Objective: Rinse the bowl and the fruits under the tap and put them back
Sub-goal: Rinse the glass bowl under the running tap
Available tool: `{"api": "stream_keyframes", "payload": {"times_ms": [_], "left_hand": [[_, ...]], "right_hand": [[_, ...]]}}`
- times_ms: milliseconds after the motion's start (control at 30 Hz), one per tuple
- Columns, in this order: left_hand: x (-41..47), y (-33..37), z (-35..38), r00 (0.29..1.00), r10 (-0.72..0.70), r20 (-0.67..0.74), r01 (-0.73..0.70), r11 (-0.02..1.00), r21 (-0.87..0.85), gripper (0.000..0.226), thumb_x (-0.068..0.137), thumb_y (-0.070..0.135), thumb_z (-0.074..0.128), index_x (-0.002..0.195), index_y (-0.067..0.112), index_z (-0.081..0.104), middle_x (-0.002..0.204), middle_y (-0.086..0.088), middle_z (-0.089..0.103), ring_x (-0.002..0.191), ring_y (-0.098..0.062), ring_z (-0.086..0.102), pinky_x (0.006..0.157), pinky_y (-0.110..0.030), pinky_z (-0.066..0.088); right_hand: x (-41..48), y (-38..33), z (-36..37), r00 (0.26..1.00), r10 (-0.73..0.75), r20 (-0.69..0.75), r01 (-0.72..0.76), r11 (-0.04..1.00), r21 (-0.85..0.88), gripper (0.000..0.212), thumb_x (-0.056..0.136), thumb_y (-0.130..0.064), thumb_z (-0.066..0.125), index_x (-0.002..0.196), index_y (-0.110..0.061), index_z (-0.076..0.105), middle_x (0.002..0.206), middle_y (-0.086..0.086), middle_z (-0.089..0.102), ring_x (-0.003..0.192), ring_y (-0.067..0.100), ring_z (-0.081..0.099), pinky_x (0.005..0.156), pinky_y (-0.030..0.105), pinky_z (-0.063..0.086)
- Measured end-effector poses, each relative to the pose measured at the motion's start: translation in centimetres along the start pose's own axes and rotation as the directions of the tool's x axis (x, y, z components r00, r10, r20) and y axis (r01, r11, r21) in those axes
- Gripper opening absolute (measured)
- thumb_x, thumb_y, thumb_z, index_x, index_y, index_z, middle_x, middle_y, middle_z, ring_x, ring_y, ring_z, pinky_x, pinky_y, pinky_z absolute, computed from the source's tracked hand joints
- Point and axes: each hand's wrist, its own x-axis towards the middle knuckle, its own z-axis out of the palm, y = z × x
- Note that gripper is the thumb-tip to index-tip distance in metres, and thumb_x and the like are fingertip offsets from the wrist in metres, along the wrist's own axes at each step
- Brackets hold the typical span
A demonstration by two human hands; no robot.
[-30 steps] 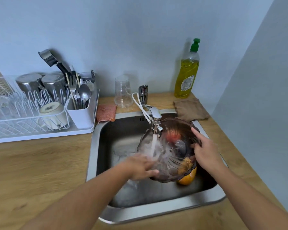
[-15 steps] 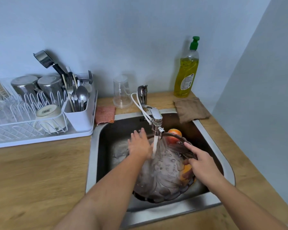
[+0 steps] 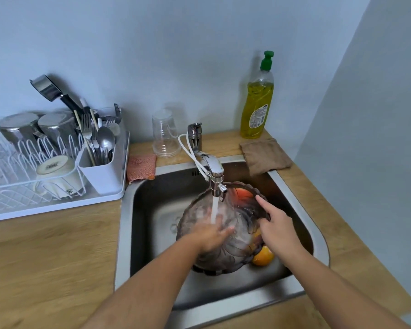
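A dark, ribbed glass bowl [image 3: 226, 255] is held tilted in the steel sink [image 3: 152, 210] under the running tap [image 3: 215, 173]. My right hand [image 3: 277, 224] grips its right rim, forefinger stretched along the edge. My left hand [image 3: 214, 233] lies flat inside the bowl, fingers spread, with the water stream falling just beyond it. A red fruit [image 3: 243, 194] shows behind the bowl's far rim. An orange [image 3: 262, 256] rests on the sink floor beside the bowl's lower right edge.
A white dish rack [image 3: 57, 184] with cups and cutlery stands on the wooden counter at left. A clear plastic cup [image 3: 164, 134], an orange sponge [image 3: 141, 166], a yellow soap bottle [image 3: 256, 103] and a brown cloth [image 3: 265, 155] sit behind the sink. A wall stands close on the right.
My left hand moved from the bowl's far left rim down into the bowl. The bowl has tilted, and the orange now shows at its lower right.
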Motion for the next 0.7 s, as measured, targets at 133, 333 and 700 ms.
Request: {"api": "stream_keyframes", "payload": {"times_ms": [133, 333, 700], "left_hand": [[-2.0, 4.0, 0.1, 0.984, 0.138, 0.115, -0.112, 0.971, -0.211, 0.070, 0.101, 0.049, 0.024, 0.152, 0.017, -0.012, 0.159, -0.003, -0.023, 0.147, -0.020, -0.020, 0.119, -0.038, -0.006], [-5.6, 0.2, 0.9, 0.943, 0.312, -0.118, -0.316, 0.949, -0.018, 0.049, 0.102, 0.045, 0.025, 0.150, 0.033, 0.027, 0.156, 0.013, 0.028, 0.145, -0.007, 0.023, 0.115, -0.023, 0.017], [-6.3, 2.9, 1.2, 0.850, 0.404, -0.337, -0.405, 0.912, 0.073, 0.051, 0.100, 0.044, 0.018, 0.150, 0.035, 0.022, 0.148, 0.006, 0.046, 0.131, -0.014, 0.045, 0.096, -0.030, 0.038]], "right_hand": [[1.1, -1.0, 1.0, 0.997, -0.007, -0.073, 0.006, 1.000, -0.017, 0.058, 0.090, -0.001, 0.040, 0.141, -0.026, 0.041, 0.134, 0.005, 0.056, 0.097, 0.021, 0.064, 0.091, 0.032, 0.052], [3.2, -1.7, 0.5, 0.989, -0.029, -0.143, 0.019, 0.997, -0.071, 0.061, 0.089, -0.002, 0.040, 0.141, -0.035, 0.041, 0.124, 0.006, 0.064, 0.084, 0.024, 0.067, 0.085, 0.035, 0.054], [3.3, -2.5, 1.9, 0.982, -0.002, -0.188, 0.003, 1.000, 0.003, 0.057, 0.089, -0.001, 0.042, 0.140, -0.028, 0.044, 0.124, 0.006, 0.062, 0.093, 0.021, 0.062, 0.089, 0.035, 0.050]]}}
